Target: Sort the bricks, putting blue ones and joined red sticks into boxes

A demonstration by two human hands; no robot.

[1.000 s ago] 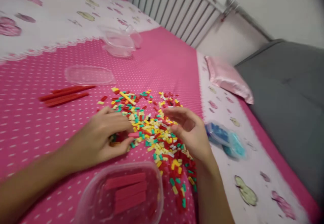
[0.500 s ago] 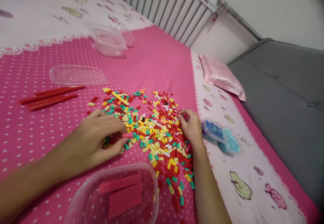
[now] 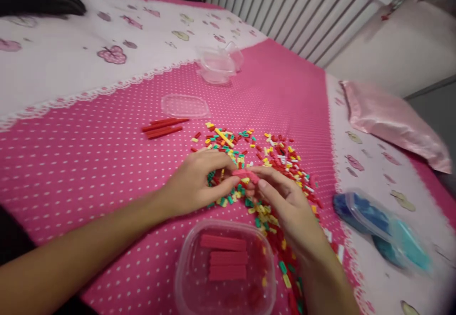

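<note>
My left hand pinches one end of a short pink toy-brick strip above the loose bricks. At its other end, the thumb and fingers of my right hand are closed on a pink piece. Whether the two pink parts are joined is too small to tell. Beneath both hands spreads a pile of small bricks in red, yellow, green, cream and white. Closer to me stands a clear plastic container with several pink brick bars inside.
Red brick sticks lie left of the pile, near a clear lid. Farther back are more clear containers. Tubs of blue and turquoise bricks stand at the right. A pink pillow lies beyond them.
My right hand has come from the right side of the pile to meet my left hand at the pink strip. The view has swung left.
</note>
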